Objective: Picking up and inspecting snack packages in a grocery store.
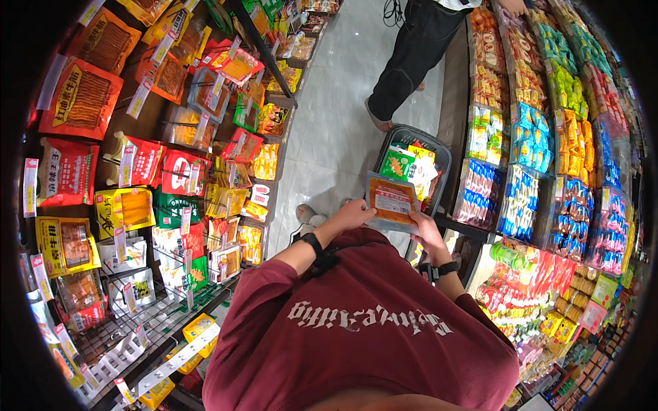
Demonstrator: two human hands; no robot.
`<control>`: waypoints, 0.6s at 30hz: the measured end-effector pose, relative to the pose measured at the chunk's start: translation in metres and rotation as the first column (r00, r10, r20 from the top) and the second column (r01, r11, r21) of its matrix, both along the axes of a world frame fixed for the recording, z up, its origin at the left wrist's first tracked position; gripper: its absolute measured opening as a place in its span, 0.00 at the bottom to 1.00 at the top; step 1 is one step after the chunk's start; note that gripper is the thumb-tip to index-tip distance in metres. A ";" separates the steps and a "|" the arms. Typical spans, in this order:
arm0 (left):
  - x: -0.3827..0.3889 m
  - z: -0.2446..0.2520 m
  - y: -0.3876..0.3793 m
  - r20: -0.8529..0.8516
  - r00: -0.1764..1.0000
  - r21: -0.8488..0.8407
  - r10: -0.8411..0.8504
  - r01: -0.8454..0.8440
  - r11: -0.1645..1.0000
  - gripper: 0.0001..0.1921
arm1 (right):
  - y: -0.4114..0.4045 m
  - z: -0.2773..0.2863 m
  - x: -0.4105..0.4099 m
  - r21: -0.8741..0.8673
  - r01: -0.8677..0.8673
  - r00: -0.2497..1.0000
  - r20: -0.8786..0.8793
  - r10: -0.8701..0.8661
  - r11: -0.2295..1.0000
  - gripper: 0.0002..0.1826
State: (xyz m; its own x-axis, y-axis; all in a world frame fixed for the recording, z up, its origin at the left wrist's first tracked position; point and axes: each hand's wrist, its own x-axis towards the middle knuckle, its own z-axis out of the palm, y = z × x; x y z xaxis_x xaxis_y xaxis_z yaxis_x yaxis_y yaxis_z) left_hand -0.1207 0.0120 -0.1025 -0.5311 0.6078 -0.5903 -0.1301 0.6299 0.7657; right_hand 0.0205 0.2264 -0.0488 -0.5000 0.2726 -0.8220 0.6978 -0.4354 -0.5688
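Note:
Both hands hold a flat, clear plastic snack pack with orange-brown contents and a pale printed label. My left hand grips its left edge, and my right hand has the lower right corner. Each wrist wears a dark band. Just beyond the pack, a dark grey plastic shopping basket contains several snack bags, among them a green bag and a white one. The pack overlaps the near part of the basket and hides some of what lies inside.
A hanging rack of snack packs with price tags lines the left side. Shelves of bins with small wrapped snacks run along the right. Grey tiled floor lies between. Another person's dark-trousered leg stands in the aisle beyond the basket.

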 end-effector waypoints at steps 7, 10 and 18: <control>-0.010 0.004 0.053 -0.100 0.980 0.005 -0.171 0.173 0.985 0.25 | 0.053 -0.023 0.006 -0.045 0.175 0.979 -0.102 -0.179 0.983 0.10; -0.016 0.015 0.037 -0.017 0.995 0.058 -0.094 0.095 0.994 0.25 | 0.069 -0.042 0.008 -0.052 0.344 0.936 -0.064 -0.347 0.938 0.09; -0.015 -0.071 -0.210 -0.242 0.931 -0.399 -0.273 0.161 0.903 0.14 | 0.036 -0.071 0.032 -0.181 0.120 0.993 0.026 -0.118 0.976 0.11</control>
State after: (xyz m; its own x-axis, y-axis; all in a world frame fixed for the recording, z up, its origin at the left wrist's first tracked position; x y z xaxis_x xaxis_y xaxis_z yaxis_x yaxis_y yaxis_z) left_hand -0.1356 -0.1983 -0.1736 -0.5898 0.4980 -0.6357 0.2314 0.8584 0.4577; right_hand 0.0525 0.2623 -0.1202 -0.4598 0.1741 -0.8708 0.6428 -0.6113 -0.4616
